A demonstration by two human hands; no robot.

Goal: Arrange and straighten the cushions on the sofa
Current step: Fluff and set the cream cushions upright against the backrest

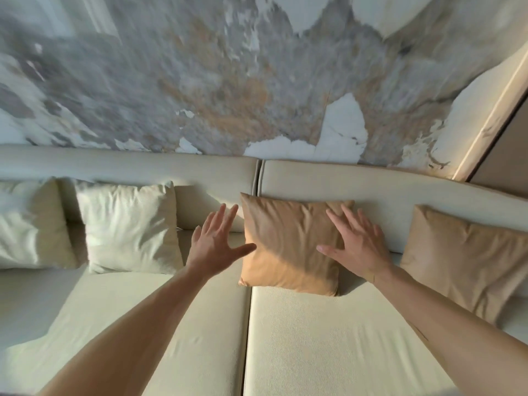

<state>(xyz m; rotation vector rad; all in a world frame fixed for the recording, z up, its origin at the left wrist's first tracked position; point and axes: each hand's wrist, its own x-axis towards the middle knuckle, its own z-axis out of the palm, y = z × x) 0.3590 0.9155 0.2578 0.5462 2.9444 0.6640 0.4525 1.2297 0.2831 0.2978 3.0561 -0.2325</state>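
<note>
In the head view, your right hand (358,247) lies flat with fingers spread wide on the tan cushion (291,244) at frame centre, likely pressing it against the sofa backrest (371,184) so it stands. Your left hand (217,241), fingers also splayed and holding nothing, sits at its left edge. The cushion leans upright, roughly square, tilted slightly clockwise.
</note>
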